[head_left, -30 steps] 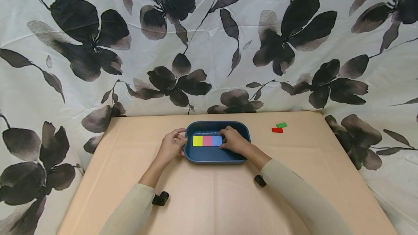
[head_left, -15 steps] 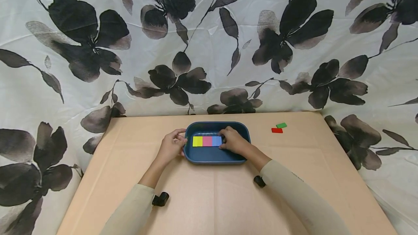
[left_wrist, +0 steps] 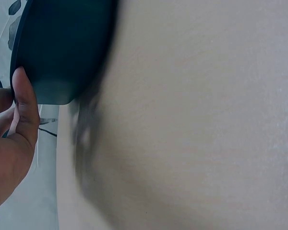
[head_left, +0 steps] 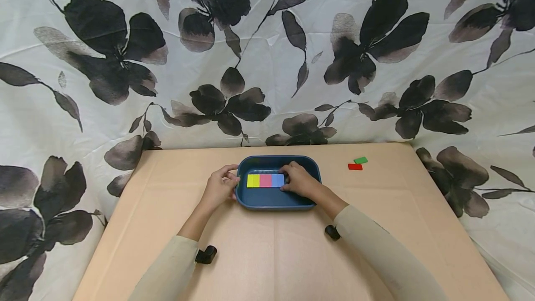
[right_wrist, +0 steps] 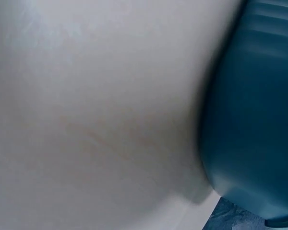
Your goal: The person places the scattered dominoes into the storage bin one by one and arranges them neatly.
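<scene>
A dark blue oval-cornered tray [head_left: 276, 203] lies on the table. Inside it, a row of flat rectangular tiles runs left to right: yellow tiles [head_left: 252, 180], a pink part [head_left: 265, 180] and blue tiles [head_left: 277, 180]. My left hand [head_left: 219, 184] grips the tray's left rim; in the left wrist view its thumb [left_wrist: 25, 96] presses the outer wall. My right hand [head_left: 302, 181] reaches into the tray from the right, thumb and forefinger pinching the blue end of the row. In the right wrist view only the tray's outer wall [right_wrist: 254, 115] shows; the hand is out of sight.
A green tile [head_left: 360, 160] and a red tile [head_left: 355, 166] lie to the right of the tray on the beige tabletop [head_left: 267, 254]. Behind the table hangs a white cloth [head_left: 292, 73] with dark flowers. A dark wrist camera [head_left: 206, 254] sits at the left sleeve.
Both hands and the tray stay in place. The seam between the blue tiles, seen a second ago, looks fainter now.
</scene>
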